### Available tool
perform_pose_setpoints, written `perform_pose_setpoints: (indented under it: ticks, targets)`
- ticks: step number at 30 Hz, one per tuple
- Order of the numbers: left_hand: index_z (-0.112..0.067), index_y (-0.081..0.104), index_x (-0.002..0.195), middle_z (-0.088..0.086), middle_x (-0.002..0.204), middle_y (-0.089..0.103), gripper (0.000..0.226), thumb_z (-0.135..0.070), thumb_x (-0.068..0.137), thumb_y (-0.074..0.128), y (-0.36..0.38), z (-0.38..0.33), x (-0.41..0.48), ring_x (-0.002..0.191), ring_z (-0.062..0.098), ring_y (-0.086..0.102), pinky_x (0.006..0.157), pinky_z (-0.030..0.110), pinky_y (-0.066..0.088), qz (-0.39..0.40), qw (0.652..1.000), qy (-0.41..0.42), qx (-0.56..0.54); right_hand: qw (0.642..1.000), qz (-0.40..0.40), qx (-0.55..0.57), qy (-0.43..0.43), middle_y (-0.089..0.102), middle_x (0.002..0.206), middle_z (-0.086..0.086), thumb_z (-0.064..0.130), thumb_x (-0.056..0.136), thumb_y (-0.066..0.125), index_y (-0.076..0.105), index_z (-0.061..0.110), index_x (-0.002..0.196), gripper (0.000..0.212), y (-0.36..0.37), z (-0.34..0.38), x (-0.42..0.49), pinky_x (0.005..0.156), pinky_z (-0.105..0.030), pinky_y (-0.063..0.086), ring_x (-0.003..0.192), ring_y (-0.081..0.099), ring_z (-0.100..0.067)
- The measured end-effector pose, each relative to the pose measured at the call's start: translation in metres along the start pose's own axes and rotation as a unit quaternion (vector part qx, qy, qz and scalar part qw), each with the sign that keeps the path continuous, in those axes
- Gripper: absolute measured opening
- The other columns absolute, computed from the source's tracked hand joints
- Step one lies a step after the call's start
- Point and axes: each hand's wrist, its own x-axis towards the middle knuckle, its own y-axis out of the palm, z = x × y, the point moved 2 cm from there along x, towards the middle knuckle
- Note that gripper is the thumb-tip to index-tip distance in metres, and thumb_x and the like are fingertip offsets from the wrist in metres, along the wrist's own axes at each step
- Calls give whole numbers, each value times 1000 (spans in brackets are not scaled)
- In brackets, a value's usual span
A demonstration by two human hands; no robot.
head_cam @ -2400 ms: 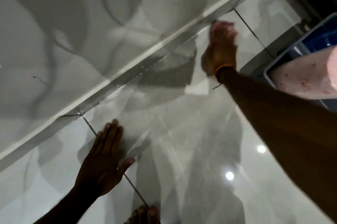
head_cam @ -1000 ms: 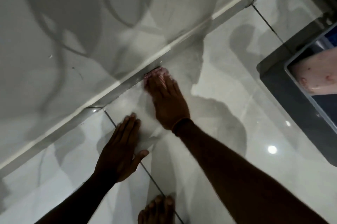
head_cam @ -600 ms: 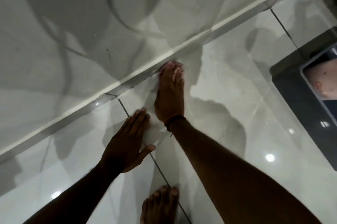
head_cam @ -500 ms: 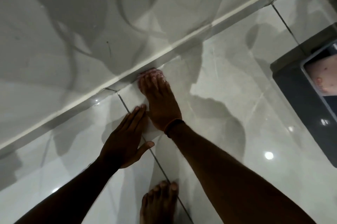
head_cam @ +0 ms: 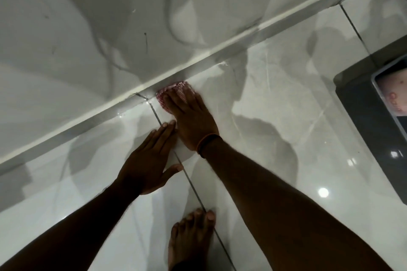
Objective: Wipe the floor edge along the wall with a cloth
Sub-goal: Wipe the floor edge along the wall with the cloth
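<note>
A small red-and-white checked cloth (head_cam: 171, 92) lies on the glossy floor tile right against the grey skirting strip (head_cam: 88, 126) at the foot of the white wall. My right hand (head_cam: 191, 118) presses flat on the cloth, fingers pointing at the wall; most of the cloth is hidden under the fingers. An orange band sits on that wrist. My left hand (head_cam: 149, 160) rests flat on the floor just left of the right hand, fingers spread, holding nothing.
A dark tile joint (head_cam: 187, 173) runs from the wall toward my bare foot (head_cam: 191, 240) at the bottom. A dark block with a grey-rimmed tray (head_cam: 374, 98) stands at the right edge. Glossy tiles reflect ceiling lights.
My right hand slid the cloth leftward along the skirting, from the far right to beside the tile joint. The left hand stayed planted on the floor.
</note>
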Motion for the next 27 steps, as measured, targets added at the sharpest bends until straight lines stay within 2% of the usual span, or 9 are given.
perform_pose_setpoints:
  ticks: [3, 7, 9, 11, 14, 16, 19, 24, 27]
  targets:
    - [-7, 9, 166, 11, 177, 5, 94, -74, 101, 21, -2, -1, 1, 164, 26, 3, 133, 44, 15, 8, 1000, -4, -10, 999, -5, -21, 29, 13, 176, 3, 13, 99, 44, 13, 36, 165, 76, -12, -30, 2, 133, -51, 12, 164, 4, -33]
    - [-8, 12, 166, 9, 177, 3, 95, -75, 100, 22, -3, 1, 0, 164, 24, 1, 133, 43, 15, 7, 1000, -4, -24, 979, -61, 9, 196, 18, 175, 1, 10, 100, 41, 28, 29, 163, 67, -45, -83, -1, 132, -53, 13, 163, 6, -36]
    - [-8, 15, 166, 10, 177, 4, 95, -75, 100, 20, -2, 0, 0, 164, 25, 2, 133, 44, 15, 5, 1000, -5, -27, 966, -76, 22, 246, 18, 175, -3, 13, 99, 44, 28, 25, 164, 67, -45, -67, 3, 132, -55, 12, 163, 5, -40]
    - [-8, 16, 166, 11, 177, 6, 95, -76, 100, 20, -1, -2, 1, 164, 26, 3, 133, 44, 15, 2, 1000, -7, -28, 974, -65, 7, 215, 19, 175, -7, 18, 99, 44, 28, 23, 164, 67, -30, -29, 4, 132, -57, 13, 162, 7, -43]
    - [-7, 20, 165, 15, 174, 17, 96, -77, 99, 20, 3, -2, -1, 163, 27, 6, 133, 43, 12, 12, 1000, -12, -7, 998, -13, -3, 66, 21, 174, -4, 22, 103, 41, 26, 27, 164, 63, -2, 28, 0, 133, -54, 12, 162, 10, -38]
    - [-6, 21, 164, 16, 172, 20, 97, -78, 99, 18, 6, 2, -6, 162, 28, 7, 132, 43, 11, 21, 1000, -13, 14, 1000, -4, 7, 21, 26, 173, 1, 22, 104, 45, 31, 27, 163, 61, 6, 36, 0, 133, -52, 11, 163, 13, -34]
    - [-9, 9, 166, 13, 176, 7, 96, -77, 100, 19, 6, 8, -10, 164, 28, 3, 134, 42, 10, 20, 1000, -2, 11, 999, -2, -35, -13, 26, 173, 4, 18, 100, 47, 30, 32, 162, 66, 0, 11, 2, 132, -52, 15, 163, 15, -31]
    - [-6, 13, 166, 11, 178, 4, 95, -75, 100, 19, 3, 3, -9, 165, 27, 4, 133, 42, 11, 11, 1000, -1, -2, 996, -32, -60, 64, 25, 173, -5, 24, 106, 47, 29, 28, 163, 60, -41, -85, -19, 131, -50, 14, 161, 19, -37]
    - [-4, 16, 165, 13, 177, 9, 93, -72, 102, 23, 5, 6, -5, 164, 29, 10, 131, 41, 11, -9, 1000, 6, -3, 977, -65, -60, 195, 17, 175, -8, 13, 103, 42, 25, 25, 165, 65, -73, -159, -44, 132, -51, 16, 163, 14, -35]
